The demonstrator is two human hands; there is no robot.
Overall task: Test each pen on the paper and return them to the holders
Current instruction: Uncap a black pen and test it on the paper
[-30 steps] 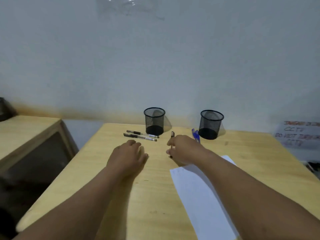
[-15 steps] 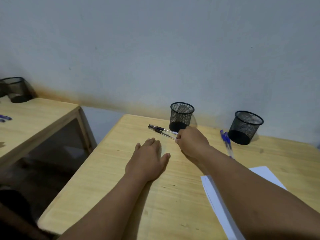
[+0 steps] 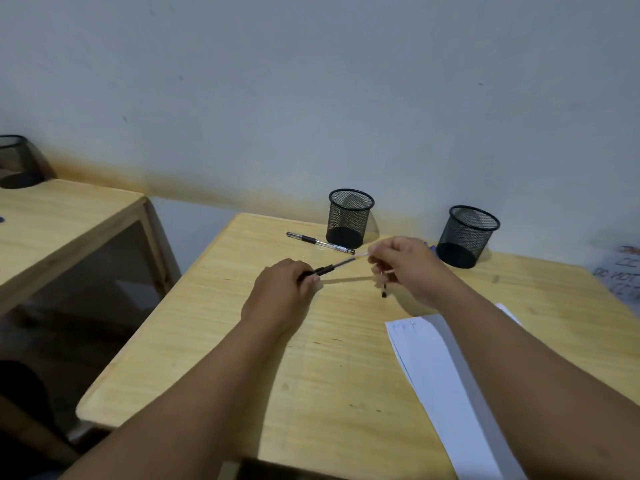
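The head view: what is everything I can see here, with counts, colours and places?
mesh holders: two, black, at the desk's far edge, one left of the other
third mesh holder: one, black, on the side table
pen on desk: one, black and clear, before the left holder
held pen: one, black-capped, between both hands
second held pen: one, dark tip, under the right hand
paper: white, desk's right
desk: light wood
left hand: grips the cap end
right hand: pinches the barrel

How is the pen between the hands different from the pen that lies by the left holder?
The held pen is off the table, gripped at its ends by the left hand and right hand; the lying pen rests on the table, touched by nobody. The held pen rises toward the right; the lying one slopes down. Both have dark grips.
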